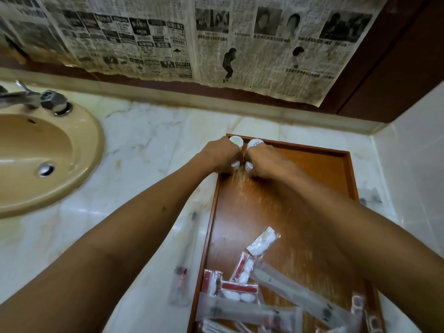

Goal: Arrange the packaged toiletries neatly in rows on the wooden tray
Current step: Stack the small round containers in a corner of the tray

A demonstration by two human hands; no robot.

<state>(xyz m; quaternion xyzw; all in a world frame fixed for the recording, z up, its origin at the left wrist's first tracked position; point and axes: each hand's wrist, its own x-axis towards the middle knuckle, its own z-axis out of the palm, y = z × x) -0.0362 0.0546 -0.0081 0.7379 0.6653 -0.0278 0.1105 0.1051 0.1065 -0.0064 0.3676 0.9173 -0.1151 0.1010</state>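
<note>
A wooden tray (300, 164) lies on the marble counter, its far left corner under my hands. My left hand (219, 153) grips a small white tube (236, 140) lying lengthwise at that corner. Beside it my right hand (264, 162) grips a second white tube (255, 143); the two tubes lie parallel, nearly touching. At the tray's near end sits a loose pile of packaged toiletries (252, 292): several clear sachets with red and white contents, and long clear wrapped packets (295, 294) lying across each other.
A beige sink (36, 164) with a chrome tap (36, 99) is at the left. One clear packet (182, 267) lies on the counter left of the tray, another (371, 197) to its right. Newspaper covers the back wall; a white wall stands on the right.
</note>
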